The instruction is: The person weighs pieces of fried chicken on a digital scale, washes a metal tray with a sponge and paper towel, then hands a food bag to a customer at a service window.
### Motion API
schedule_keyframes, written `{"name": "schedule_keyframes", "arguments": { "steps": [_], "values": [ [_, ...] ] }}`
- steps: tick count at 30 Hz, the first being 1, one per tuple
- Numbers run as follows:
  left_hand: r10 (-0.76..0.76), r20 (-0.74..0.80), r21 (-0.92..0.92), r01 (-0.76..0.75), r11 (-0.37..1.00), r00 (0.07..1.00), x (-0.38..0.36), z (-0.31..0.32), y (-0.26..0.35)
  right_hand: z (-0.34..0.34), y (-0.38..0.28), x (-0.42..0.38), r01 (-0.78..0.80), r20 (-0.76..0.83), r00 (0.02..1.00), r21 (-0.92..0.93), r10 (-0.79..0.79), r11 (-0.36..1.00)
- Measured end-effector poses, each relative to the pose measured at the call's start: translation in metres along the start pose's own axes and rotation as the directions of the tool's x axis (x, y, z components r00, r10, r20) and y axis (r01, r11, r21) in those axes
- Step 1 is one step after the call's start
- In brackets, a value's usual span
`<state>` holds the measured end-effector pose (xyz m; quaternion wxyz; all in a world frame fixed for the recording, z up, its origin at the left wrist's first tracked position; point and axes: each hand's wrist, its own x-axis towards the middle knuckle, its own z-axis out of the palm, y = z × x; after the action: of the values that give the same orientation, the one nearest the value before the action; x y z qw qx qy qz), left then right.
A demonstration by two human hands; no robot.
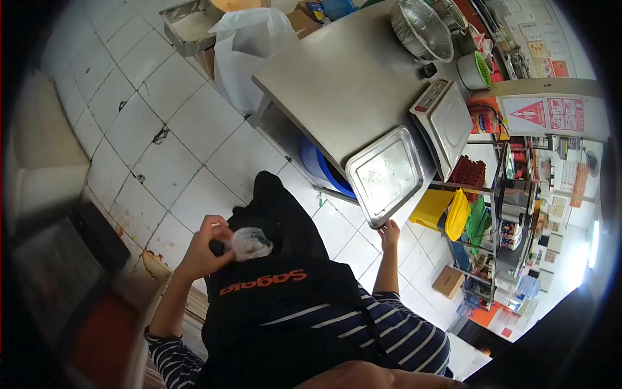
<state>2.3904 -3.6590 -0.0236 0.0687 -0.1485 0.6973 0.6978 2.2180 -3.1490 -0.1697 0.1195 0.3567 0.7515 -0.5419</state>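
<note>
My left hand is closed on a small, crumpled clear plastic bag, held in front of my black apron. What the bag contains, if anything, I cannot make out. My right hand grips the near corner of a shallow rectangular metal tray. The tray lies over the end of a steel table, its near part reaching past the edge, and its inside is shiny with a few small specks. Just beyond it stands a flat-topped weighing scale.
A large metal bowl and a green-and-white container stand farther along the table. Below are a blue tub and a yellow bin. A white plastic sack and metal pan are beyond its left side. Tiled floor lies left.
</note>
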Motion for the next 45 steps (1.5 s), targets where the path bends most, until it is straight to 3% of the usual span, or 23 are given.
{"name": "schedule_keyframes", "arguments": {
  "steps": [2, 3, 4, 5, 8, 11, 12, 14, 15, 17, 20, 25, 27, 29, 32, 33, 36, 38, 40, 42, 43, 44, 45],
  "values": [
    [-0.035, 0.141, 0.06, 0.027, 0.998, 0.989, 0.016, -0.036, 0.002, 0.019, -0.007, -0.015, 0.048, 0.188, 0.977, 0.249, -0.097, 0.967],
    [-0.086, 0.264, 0.117, 0.056, 0.992, 0.961, 0.024, -0.056, 0.002, 0.022, -0.005, -0.016, 0.114, 0.202, 0.966, 0.221, -0.16, 0.969],
    [-0.017, 0.429, 0.206, -0.08, 0.975, 0.903, 0.034, -0.082, -0.012, 0.039, -0.016, -0.028, 0.134, 0.191, 0.964, 0.241, -0.182, 0.961],
    [-0.024, 0.435, 0.215, -0.078, 0.973, 0.9, 0.055, -0.124, -0.008, 0.086, -0.049, -0.052, 0.151, 0.184, 0.962, 0.264, -0.203, 0.953],
    [-0.329, 0.483, 0.304, 0.197, 0.932, 0.811, 0.085, -0.187, 0.015, 0.196, -0.131, -0.108, 0.102, 0.232, 0.952, 0.369, -0.198, 0.924],
    [-0.462, 0.386, 0.056, 0.48, 0.875, 0.798, 0.114, -0.255, 0.072, 0.282, -0.177, -0.118, 0.049, 0.407, 0.889, 0.367, -0.208, 0.929],
    [-0.463, 0.36, 0.04, 0.482, 0.875, 0.81, 0.121, -0.27, 0.049, 0.317, -0.2, -0.124, 0.0, 0.454, 0.873, 0.363, -0.177, 0.932],
    [0.015, 0.316, -0.2, 0.051, 0.978, 0.949, 0.13, -0.284, -0.024, 0.415, -0.266, -0.156, -0.018, 0.564, 0.797, 0.382, -0.217, 0.924],
    [0.015, 0.288, -0.216, 0.05, 0.975, 0.957, 0.146, -0.303, -0.013, 0.459, -0.289, -0.16, -0.011, 0.61, 0.752, 0.39, -0.25, 0.921],
    [-0.451, 0.328, 0.103, 0.443, 0.891, 0.83, 0.196, -0.35, 0.015, 0.55, -0.335, -0.165, 0.021, 0.706, 0.652, 0.35, -0.278, 0.937],
    [-0.551, 0.248, 0.269, 0.49, 0.829, 0.796, 0.231, -0.434, 0.025, 0.697, -0.395, -0.184, 0.076, 0.796, 0.515, 0.327, -0.318, 0.942],
    [-0.456, 0.066, 0.369, 0.403, 0.837, 0.887, 0.237, -0.631, 0.071, 0.914, -0.458, -0.265, 0.099, 0.863, 0.379, 0.322, -0.335, 0.941],
    [-0.294, -0.083, 0.323, 0.305, 0.896, 0.952, 0.233, -0.712, 0.102, 0.986, -0.467, -0.29, 0.088, 0.867, 0.412, 0.267, -0.279, 0.96],
    [-0.331, -0.218, 0.305, 0.386, 0.87, 0.918, 0.234, -0.789, 0.13, 1.049, -0.481, -0.315, 0.082, 0.907, 0.344, 0.229, -0.243, 0.97],
    [-0.166, -0.386, 0.41, 0.33, 0.851, 0.907, 0.252, -0.932, 0.148, 1.154, -0.502, -0.367, 0.073, 0.925, 0.333, 0.166, -0.181, 0.983],
    [-0.092, -0.441, 0.449, 0.308, 0.839, 0.893, 0.262, -0.983, 0.133, 1.186, -0.505, -0.376, 0.09, 0.927, 0.33, 0.155, -0.176, 0.984],
    [-0.179, -0.625, -0.125, 0.129, 0.984, 0.76, 0.311, -1.147, 0.06, 1.308, -0.499, -0.394, 0.168, 0.952, 0.229, 0.168, -0.204, 0.971],
    [0.029, -0.836, 0.241, 0.321, 0.916, 0.547, 0.343, -1.228, -0.046, 1.4, -0.517, -0.424, 0.196, 0.955, 0.244, 0.122, -0.169, 0.973],
    [-0.226, -0.744, 0.323, 0.634, 0.702, 0.629, 0.348, -1.28, -0.095, 1.495, -0.538, -0.466, 0.196, 0.969, 0.19, 0.122, -0.16, 0.973],
    [-0.433, -0.48, 0.178, 0.568, 0.803, 0.763, 0.342, -1.319, -0.151, 1.595, -0.551, -0.52, 0.188, 0.976, 0.178, 0.093, -0.127, 0.978],
    [-0.484, -0.465, 0.157, 0.607, 0.779, 0.741, 0.342, -1.32, -0.229, 1.644, -0.556, -0.549, 0.183, 0.982, 0.148, 0.092, -0.12, 0.979],
    [-0.557, -0.207, -0.205, 0.521, 0.828, 0.804, 0.357, -1.317, -0.317, 1.695, -0.563, -0.579, 0.197, 0.987, 0.131, 0.064, -0.091, 0.978],
    [-0.557, -0.583, -0.288, 0.49, 0.823, 0.592, 0.326, -1.321, -0.246, 1.743, -0.568, -0.607, 0.217, 0.991, 0.119, 0.036, -0.063, 0.976]
  ]
}}
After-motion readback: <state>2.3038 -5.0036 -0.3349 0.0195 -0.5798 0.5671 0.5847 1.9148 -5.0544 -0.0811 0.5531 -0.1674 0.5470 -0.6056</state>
